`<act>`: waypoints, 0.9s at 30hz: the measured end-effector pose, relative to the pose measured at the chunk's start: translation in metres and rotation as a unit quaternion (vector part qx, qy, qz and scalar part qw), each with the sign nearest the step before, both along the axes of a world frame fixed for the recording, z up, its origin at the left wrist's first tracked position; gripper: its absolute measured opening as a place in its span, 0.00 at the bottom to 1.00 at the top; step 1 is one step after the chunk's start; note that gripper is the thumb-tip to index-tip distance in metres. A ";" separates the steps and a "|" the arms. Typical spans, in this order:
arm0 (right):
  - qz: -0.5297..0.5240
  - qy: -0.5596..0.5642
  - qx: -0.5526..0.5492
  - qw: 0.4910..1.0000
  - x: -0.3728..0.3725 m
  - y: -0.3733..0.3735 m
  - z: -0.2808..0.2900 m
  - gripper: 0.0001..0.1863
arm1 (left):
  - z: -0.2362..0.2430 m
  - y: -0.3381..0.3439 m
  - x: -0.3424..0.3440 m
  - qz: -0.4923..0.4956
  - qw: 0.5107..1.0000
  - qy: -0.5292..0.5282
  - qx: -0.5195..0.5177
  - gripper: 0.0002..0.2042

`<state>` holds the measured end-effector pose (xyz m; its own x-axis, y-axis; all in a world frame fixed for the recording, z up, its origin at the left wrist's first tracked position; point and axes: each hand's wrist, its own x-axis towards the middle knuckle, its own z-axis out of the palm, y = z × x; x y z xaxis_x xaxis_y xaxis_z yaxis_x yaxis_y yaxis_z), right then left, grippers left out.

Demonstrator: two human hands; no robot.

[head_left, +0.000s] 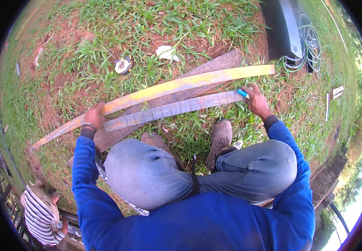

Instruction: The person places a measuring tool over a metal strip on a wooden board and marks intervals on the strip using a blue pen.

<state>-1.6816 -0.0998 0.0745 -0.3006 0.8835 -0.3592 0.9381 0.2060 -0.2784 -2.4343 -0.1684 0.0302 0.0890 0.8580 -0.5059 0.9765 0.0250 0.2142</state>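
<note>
Left hand [94,115] is over the yellow strip [177,85], can't tell if the fingers are gripping or just pressing. Right hand's [256,101] fingers are pinched around a small blue-and-white marker-like stick [243,93] at the right end of the grey cross-lined strip [170,110], which sticks out past the weathered plank's [209,68] near edge.

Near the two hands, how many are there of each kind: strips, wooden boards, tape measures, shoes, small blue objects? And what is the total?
Yellow strip and grey strip: 2
Wooden board: 1
Tape measure: 1
Shoes: 2
Small blue object in right hand: 1
Total: 7
</note>
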 end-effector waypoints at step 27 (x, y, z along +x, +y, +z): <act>-0.084 0.064 -0.016 0.994 0.000 0.014 -0.016 0.38 | 0.046 -0.033 0.115 0.011 0.988 -0.045 0.144 0.46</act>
<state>-1.6816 -0.0856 0.0588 -0.1943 0.9138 -0.3566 0.9146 0.0373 -0.4026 -2.3193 -0.2018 0.0758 0.1024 0.9677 -0.2304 0.9528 -0.0289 0.3023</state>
